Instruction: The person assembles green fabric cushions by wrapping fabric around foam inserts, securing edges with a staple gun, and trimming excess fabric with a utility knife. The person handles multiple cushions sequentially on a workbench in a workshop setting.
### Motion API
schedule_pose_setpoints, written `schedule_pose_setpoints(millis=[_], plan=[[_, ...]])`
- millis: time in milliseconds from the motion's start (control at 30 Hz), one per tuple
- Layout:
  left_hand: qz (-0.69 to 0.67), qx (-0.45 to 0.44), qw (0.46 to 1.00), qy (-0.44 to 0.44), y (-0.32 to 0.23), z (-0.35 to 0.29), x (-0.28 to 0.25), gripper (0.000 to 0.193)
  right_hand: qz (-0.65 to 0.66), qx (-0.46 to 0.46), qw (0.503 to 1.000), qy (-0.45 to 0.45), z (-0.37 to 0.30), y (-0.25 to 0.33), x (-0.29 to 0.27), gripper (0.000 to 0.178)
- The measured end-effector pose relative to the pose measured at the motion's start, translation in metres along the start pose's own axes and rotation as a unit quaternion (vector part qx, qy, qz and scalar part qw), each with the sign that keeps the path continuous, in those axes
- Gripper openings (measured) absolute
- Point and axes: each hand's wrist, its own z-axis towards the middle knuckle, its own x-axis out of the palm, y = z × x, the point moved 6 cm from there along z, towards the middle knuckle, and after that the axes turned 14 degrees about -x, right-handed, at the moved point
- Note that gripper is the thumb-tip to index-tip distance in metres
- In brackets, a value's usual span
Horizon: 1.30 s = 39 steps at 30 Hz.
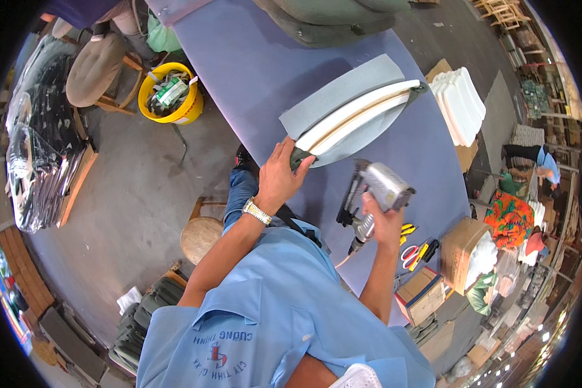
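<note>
A curved cushion panel (352,119) with white foam, a brown core strip and grey fabric stands on the blue-topped table (223,71). Dark green cloth shows at both its ends. At the near left end, my left hand (281,171) pinches that cloth against the panel. My right hand (385,218) is wrapped round the grip of a silver and black pneumatic staple gun (376,191), held over the table to the right of the panel. The gun's nose is apart from the panel, and an air hose runs from its handle.
Red-handled scissors (410,257), yellow-handled tools and a cardboard box (464,255) are at the table's right side. Dark green cushions (330,19) lie at the far end. White foam pieces (458,107) are stacked beyond the right edge. A yellow bucket (194,110) and stools stand left.
</note>
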Motion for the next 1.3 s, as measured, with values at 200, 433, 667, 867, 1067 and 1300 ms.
schedule_pose_setpoints(millis=[200,433,667,867,1067,1300], plan=[[0.005,-0.001,1.0,0.008,0.005,-0.004,0.006,0.061,-0.056,-0.035,0.983,0.173,0.006,0.027,0.06,0.046],[0.008,0.013,1.0,-0.007,0.006,-0.004,0.006,0.06,-0.126,-0.056,0.966,0.219,0.023,0.028,0.076,0.049],[-0.011,0.008,1.0,0.015,0.005,-0.004,0.005,0.064,-0.171,-0.134,0.943,0.252,0.036,0.039,0.085,0.057],[0.029,0.013,0.998,0.059,0.012,-0.007,0.012,0.074,-0.184,-0.108,0.941,0.262,0.035,0.051,0.092,0.06],[0.007,0.0,0.998,0.06,0.01,-0.009,0.008,0.074,-0.164,-0.128,0.947,0.244,0.029,0.04,0.096,0.06],[0.022,0.002,0.997,0.075,-0.002,-0.008,-0.002,0.072,-0.182,-0.173,0.943,0.219,0.023,0.029,0.098,0.059]])
